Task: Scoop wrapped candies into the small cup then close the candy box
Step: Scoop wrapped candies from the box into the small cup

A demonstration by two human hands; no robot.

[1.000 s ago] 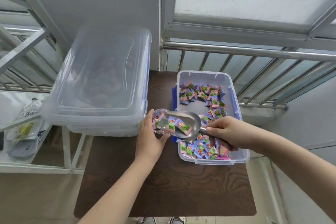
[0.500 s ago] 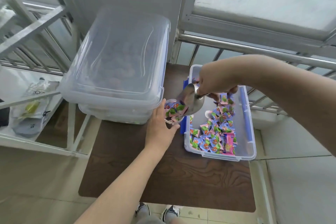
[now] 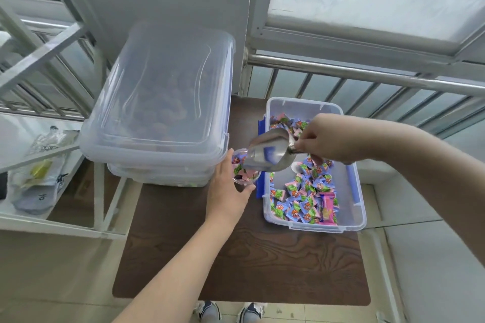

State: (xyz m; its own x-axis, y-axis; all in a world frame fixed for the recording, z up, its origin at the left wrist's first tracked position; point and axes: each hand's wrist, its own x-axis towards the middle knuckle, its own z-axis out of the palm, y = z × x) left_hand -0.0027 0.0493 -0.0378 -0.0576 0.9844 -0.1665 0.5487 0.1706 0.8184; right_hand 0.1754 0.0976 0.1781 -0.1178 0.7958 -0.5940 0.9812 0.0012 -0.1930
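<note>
- my left hand [image 3: 227, 195] is wrapped around the small cup [image 3: 245, 172], which sits on the dark desk [image 3: 249, 257] just left of the candy box [image 3: 315, 225].
- my right hand [image 3: 324, 139] pinches the handle of the metal scoop [image 3: 270, 151]; the scoop is tilted, mouth down over the cup rim.
- wrapped candies [image 3: 305, 199] lie in the open box, a few in the cup.
- a larger lidded bin [image 3: 160, 102] stands at the desk's far left.
</note>
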